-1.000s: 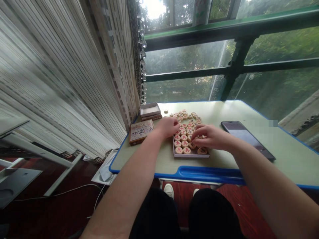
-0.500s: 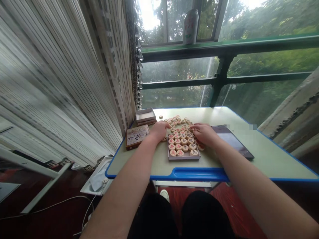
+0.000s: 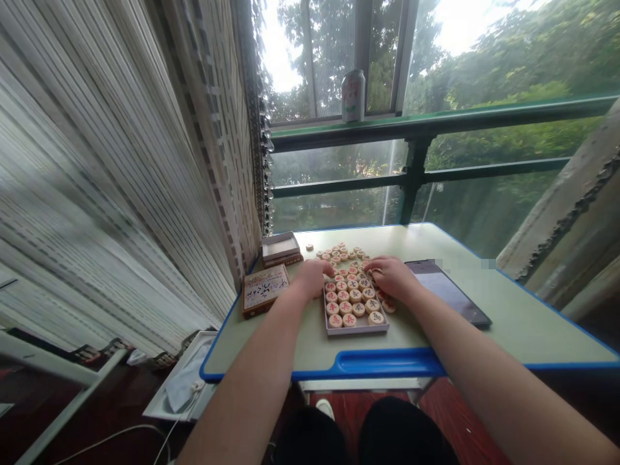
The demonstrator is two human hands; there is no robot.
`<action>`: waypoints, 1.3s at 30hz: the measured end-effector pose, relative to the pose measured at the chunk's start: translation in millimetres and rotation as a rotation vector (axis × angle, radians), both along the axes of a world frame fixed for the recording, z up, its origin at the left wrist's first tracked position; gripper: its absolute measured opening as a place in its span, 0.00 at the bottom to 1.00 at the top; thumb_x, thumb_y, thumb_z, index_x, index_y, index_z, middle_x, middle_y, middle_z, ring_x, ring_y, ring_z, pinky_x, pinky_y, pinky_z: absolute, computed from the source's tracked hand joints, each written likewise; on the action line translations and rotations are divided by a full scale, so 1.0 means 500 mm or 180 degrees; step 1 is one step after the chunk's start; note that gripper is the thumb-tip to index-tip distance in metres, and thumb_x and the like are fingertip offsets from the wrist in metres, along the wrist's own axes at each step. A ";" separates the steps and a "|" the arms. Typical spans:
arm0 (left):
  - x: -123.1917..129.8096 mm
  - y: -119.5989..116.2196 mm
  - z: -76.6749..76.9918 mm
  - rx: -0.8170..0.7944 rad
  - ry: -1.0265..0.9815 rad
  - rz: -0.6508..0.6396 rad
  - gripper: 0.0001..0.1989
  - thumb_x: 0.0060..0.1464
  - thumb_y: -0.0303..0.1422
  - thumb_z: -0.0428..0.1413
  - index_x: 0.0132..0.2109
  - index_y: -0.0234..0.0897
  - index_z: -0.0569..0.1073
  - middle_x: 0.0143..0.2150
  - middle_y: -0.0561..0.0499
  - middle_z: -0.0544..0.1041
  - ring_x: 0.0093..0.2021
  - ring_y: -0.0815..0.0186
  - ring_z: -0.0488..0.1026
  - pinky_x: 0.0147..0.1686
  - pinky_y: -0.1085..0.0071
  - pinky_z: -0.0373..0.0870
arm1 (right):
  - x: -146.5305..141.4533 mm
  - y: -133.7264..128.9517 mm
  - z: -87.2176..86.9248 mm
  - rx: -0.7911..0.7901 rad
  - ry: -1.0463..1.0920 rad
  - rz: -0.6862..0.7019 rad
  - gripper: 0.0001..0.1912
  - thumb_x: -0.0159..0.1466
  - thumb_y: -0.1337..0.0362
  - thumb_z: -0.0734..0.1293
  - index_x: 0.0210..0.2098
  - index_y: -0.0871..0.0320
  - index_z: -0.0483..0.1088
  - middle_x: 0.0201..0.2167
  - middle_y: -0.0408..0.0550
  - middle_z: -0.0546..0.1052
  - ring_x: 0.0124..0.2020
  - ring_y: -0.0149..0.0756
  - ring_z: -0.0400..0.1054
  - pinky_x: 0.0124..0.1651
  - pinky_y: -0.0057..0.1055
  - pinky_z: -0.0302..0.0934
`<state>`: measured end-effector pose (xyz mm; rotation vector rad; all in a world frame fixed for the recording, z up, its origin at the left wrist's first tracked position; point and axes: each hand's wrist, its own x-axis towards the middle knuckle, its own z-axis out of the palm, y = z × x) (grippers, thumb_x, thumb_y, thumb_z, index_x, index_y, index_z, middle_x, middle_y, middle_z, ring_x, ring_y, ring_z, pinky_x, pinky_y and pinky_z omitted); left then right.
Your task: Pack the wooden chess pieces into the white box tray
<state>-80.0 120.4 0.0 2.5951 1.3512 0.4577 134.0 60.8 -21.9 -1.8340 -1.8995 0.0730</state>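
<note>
A shallow white-rimmed tray (image 3: 357, 330) holds rows of round wooden Chinese chess pieces (image 3: 343, 296) with red and black characters. Its front row has a gap between two pieces. Just beyond the tray's far left corner, my left hand (image 3: 312, 276) is closed, thumb and fingertips bent together at a Chinese chess piece, which they partly hide. At the far right corner my right hand (image 3: 391, 276) reaches in with its fingers apart, resting over loose pieces. More pieces (image 3: 341, 253) lie heaped behind the tray, and a few sit beside its right wall under my right palm.
On the left lie a printed box lid (image 3: 265, 290) and an open grey box (image 3: 281, 246), with a single piece (image 3: 309, 247) nearby. A tablet (image 3: 448, 292) lies right of my right hand. The table has a blue edge (image 3: 310, 374). A can (image 3: 353, 96) stands on the window rail.
The view has tilted up, so the table sits lower in the picture. Both hands stay around the tray's far end, with little visible movement. The pieces in the tray look the same.
</note>
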 end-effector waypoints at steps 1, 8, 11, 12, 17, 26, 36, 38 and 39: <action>0.000 0.000 0.000 -0.0036 0.0036 0.0003 0.23 0.42 0.15 0.47 0.38 0.40 0.79 0.41 0.52 0.79 0.43 0.66 0.74 0.46 0.72 0.70 | 0.001 0.001 0.000 0.0017 -0.0043 -0.0024 0.16 0.57 0.69 0.58 0.34 0.55 0.78 0.45 0.46 0.76 0.48 0.40 0.66 0.55 0.33 0.54; -0.001 -0.002 0.002 0.0081 0.0113 -0.0006 0.26 0.43 0.15 0.47 0.44 0.41 0.77 0.47 0.51 0.77 0.47 0.65 0.73 0.48 0.72 0.68 | 0.002 0.014 -0.012 0.0098 0.0028 0.0049 0.16 0.58 0.68 0.58 0.39 0.56 0.76 0.46 0.47 0.76 0.51 0.41 0.64 0.56 0.33 0.54; -0.002 -0.001 0.001 0.0090 0.0307 -0.0006 0.25 0.44 0.16 0.48 0.44 0.43 0.78 0.48 0.51 0.77 0.48 0.63 0.72 0.49 0.70 0.68 | 0.004 0.022 -0.023 0.0007 0.0130 -0.0054 0.23 0.61 0.63 0.57 0.53 0.62 0.68 0.54 0.53 0.70 0.56 0.44 0.60 0.59 0.36 0.51; -0.002 -0.001 0.001 0.0112 0.0323 -0.0001 0.24 0.44 0.16 0.48 0.44 0.42 0.78 0.47 0.51 0.77 0.48 0.63 0.72 0.49 0.70 0.68 | 0.004 0.024 -0.025 -0.0048 0.0204 -0.0111 0.26 0.63 0.60 0.56 0.58 0.64 0.63 0.57 0.56 0.67 0.58 0.45 0.58 0.59 0.37 0.51; -0.001 -0.004 0.005 0.0182 0.0158 -0.0042 0.20 0.50 0.20 0.47 0.46 0.40 0.77 0.47 0.50 0.77 0.48 0.65 0.72 0.51 0.72 0.66 | 0.008 0.031 -0.027 -0.0220 0.0426 -0.0102 0.29 0.66 0.54 0.51 0.61 0.65 0.57 0.58 0.57 0.66 0.58 0.44 0.59 0.59 0.37 0.51; 0.003 0.001 -0.004 0.0222 0.0197 -0.0251 0.16 0.54 0.26 0.48 0.44 0.41 0.78 0.45 0.50 0.77 0.44 0.66 0.73 0.46 0.73 0.68 | 0.012 0.037 -0.020 -0.0242 0.0216 0.0078 0.22 0.65 0.60 0.51 0.50 0.60 0.69 0.54 0.53 0.71 0.55 0.39 0.61 0.57 0.33 0.52; 0.001 0.002 0.001 0.0215 0.0212 -0.0109 0.18 0.52 0.23 0.48 0.45 0.39 0.77 0.45 0.49 0.78 0.45 0.64 0.73 0.48 0.71 0.68 | 0.010 0.025 -0.008 -0.0370 0.0237 -0.0043 0.21 0.61 0.62 0.54 0.50 0.57 0.69 0.50 0.53 0.74 0.50 0.43 0.66 0.51 0.35 0.58; -0.001 0.001 0.000 0.0143 0.0200 -0.0128 0.20 0.50 0.22 0.48 0.46 0.40 0.77 0.46 0.49 0.78 0.46 0.64 0.73 0.48 0.71 0.68 | 0.013 0.030 -0.013 -0.0299 0.0221 -0.0042 0.20 0.61 0.63 0.54 0.47 0.58 0.71 0.49 0.53 0.74 0.51 0.42 0.65 0.53 0.35 0.56; -0.003 0.001 0.001 0.0119 0.0188 -0.0116 0.20 0.50 0.21 0.48 0.46 0.41 0.77 0.46 0.50 0.78 0.46 0.64 0.73 0.48 0.71 0.68 | 0.015 0.032 -0.015 -0.0252 0.0213 -0.0090 0.20 0.61 0.64 0.54 0.46 0.58 0.71 0.49 0.53 0.74 0.51 0.42 0.65 0.53 0.35 0.56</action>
